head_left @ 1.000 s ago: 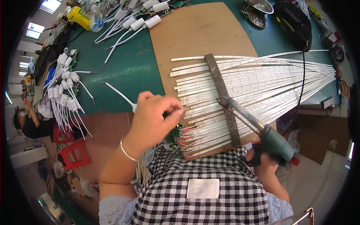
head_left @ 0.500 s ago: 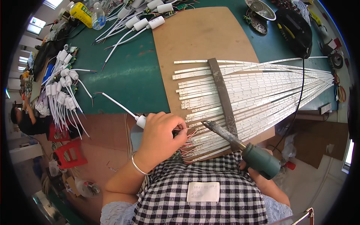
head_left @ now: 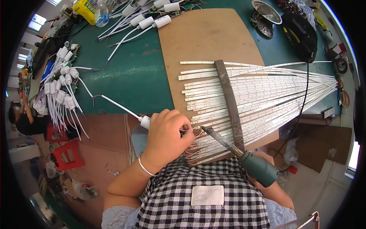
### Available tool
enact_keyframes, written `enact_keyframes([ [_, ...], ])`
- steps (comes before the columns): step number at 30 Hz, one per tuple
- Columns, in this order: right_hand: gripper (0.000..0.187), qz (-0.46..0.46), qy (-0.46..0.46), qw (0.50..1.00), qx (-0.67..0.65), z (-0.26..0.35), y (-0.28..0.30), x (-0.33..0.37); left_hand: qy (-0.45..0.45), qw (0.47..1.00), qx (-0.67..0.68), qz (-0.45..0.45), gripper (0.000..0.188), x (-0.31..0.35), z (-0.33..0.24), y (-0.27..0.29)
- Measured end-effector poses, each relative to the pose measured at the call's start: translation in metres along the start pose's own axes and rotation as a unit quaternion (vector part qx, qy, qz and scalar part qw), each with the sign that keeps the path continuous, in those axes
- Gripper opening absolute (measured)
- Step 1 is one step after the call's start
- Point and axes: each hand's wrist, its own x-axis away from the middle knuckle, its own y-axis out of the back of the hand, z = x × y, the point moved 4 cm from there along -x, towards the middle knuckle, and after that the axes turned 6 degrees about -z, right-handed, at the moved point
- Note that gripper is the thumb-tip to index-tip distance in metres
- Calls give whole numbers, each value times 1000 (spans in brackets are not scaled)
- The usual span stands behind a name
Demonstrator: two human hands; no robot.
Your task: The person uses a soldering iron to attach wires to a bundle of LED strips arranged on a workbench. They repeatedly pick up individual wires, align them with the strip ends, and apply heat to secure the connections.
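My left hand (head_left: 167, 133) is closed, thumb and forefinger pinching a thin wire at the end of one of the LED strips (head_left: 267, 89). A white cylindrical cap (head_left: 145, 122) with a white cable sticks out on the left side of this hand; the part inside the palm is mostly hidden. My right hand (head_left: 265, 156) is wrapped round the green handle of a soldering iron (head_left: 259, 168), which partly covers it. The iron's dark tip lies at the strip end, just right of my left fingertips. Red and white wires (head_left: 192, 147) hang from the nearer strips.
A dark flat bar (head_left: 228, 101) lies across the strips on a brown board (head_left: 206, 34). White-capped drivers (head_left: 63, 84) with cables are piled at left, more at the back. A black cord (head_left: 307, 91) crosses the strips. At back right stand a metal dish (head_left: 267, 11) and black pouch (head_left: 299, 34).
The soldering iron has moved left and slightly down, bringing its tip to the strip end beside my left fingers. My left hand has shifted slightly right and keeps its pinch.
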Motion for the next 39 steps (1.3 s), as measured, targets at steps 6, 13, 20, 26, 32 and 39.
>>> enact_keyframes([
  [6, 24, -34, 245, 969, 13, -2, -6, -2, -1, 1000, -2, -16, 13, 1, 1, -1],
  [13, 21, -42, 288, 945, 148, 6, -6, 0, 3, 1000, -4, -9, 14, 1, 1, -1],
  [20, 24, -33, 296, 942, 154, 10, -8, 0, 6, 1000, -11, -4, 15, 1, 0, -2],
  [26, 33, -20, 329, 922, 205, 10, -3, 3, 11, 1000, -12, 0, 16, 0, 0, -2],
  [32, 48, 37, 399, 873, 280, 33, -1, -4, 9, 1000, -16, -3, 17, 0, 0, -2],
  [39, 32, -35, 204, 961, 183, 19, 11, -3, 13, 1000, -15, -2, 17, 1, 0, -2],
])
